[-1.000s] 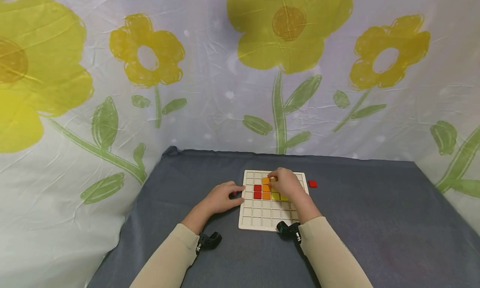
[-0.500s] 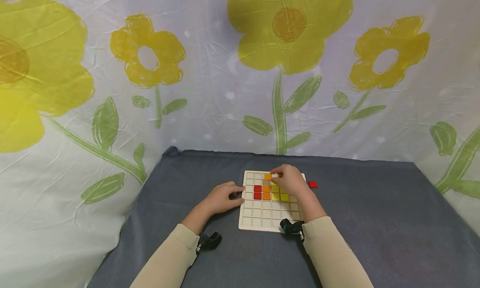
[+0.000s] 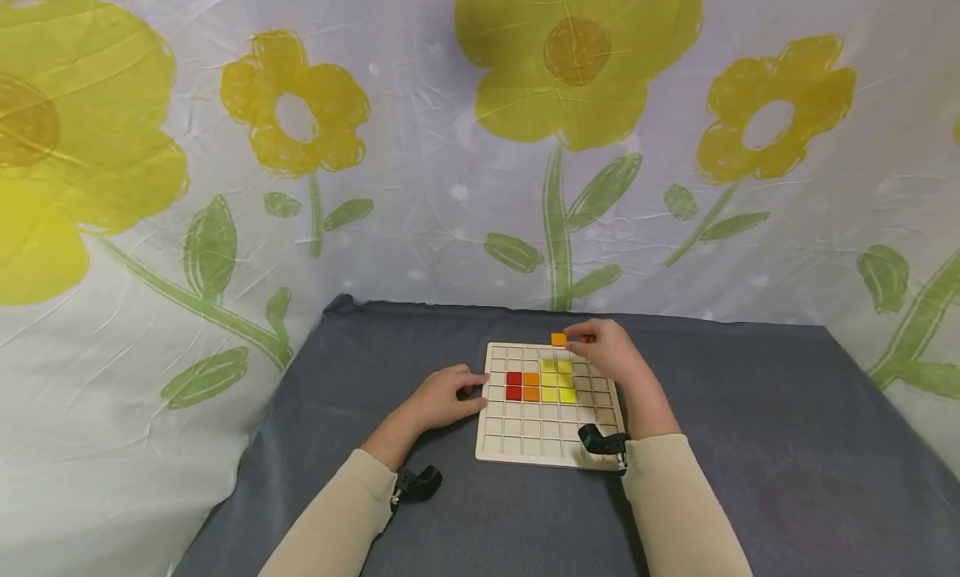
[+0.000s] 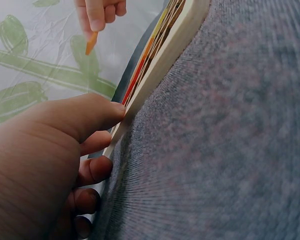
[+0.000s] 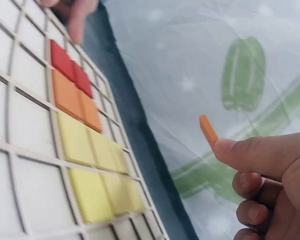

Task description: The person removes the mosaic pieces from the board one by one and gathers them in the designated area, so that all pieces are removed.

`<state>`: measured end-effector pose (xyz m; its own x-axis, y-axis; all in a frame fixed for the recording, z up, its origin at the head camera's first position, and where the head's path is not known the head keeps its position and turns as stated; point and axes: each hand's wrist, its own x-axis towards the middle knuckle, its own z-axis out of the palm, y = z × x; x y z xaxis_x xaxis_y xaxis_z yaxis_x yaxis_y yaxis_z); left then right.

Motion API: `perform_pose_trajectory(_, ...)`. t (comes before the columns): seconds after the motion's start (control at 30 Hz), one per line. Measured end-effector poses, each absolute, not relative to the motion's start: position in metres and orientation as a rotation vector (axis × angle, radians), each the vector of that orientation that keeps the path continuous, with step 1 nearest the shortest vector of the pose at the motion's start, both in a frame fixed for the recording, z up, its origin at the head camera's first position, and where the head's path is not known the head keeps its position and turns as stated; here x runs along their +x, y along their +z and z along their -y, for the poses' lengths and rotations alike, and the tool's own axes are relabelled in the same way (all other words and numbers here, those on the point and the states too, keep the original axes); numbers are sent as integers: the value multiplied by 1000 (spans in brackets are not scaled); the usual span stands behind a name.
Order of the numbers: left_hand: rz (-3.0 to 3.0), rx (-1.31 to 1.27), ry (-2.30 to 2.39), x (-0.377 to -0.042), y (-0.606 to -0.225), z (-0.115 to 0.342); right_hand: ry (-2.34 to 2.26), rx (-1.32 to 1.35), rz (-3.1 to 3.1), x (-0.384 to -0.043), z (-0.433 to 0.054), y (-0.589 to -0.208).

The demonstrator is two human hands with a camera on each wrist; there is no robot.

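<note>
My right hand [image 3: 611, 353] pinches a square orange tile [image 3: 558, 339] between thumb and fingers. It holds the tile above the far edge of a pale gridded board [image 3: 517, 434]. In the right wrist view that tile [image 5: 208, 131] is seen nearly edge-on, off the board. Set in the grid are two red tiles [image 3: 513, 378], two orange tiles [image 3: 531, 386] and several yellow tiles [image 3: 550, 380], side by side in columns. My left hand [image 3: 441, 396] rests at the board's left edge, thumb and a finger touching the rim, as the left wrist view also shows [image 4: 55, 135].
Dark grey cloth [image 3: 750, 435] covers the table around the board. Behind it hangs a white curtain [image 3: 420, 227] printed with yellow flowers. A black camera mount sits on each wrist, the right one [image 3: 602, 440] over the board's near right corner.
My right hand has lifted the orange tile off the grid and carried it right and away past the far edge. The loose red tile at the right is now hidden. The left hand stays put.
</note>
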<state>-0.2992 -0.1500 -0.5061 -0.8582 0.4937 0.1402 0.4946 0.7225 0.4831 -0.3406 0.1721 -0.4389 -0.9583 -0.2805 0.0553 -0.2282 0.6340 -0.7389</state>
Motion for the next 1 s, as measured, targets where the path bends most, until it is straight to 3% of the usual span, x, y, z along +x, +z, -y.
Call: perform_pose_trajectory(1.0, 2923, -823, -802, -298, -505, 149, -1350, -148, -2751, -331, -246, -428)
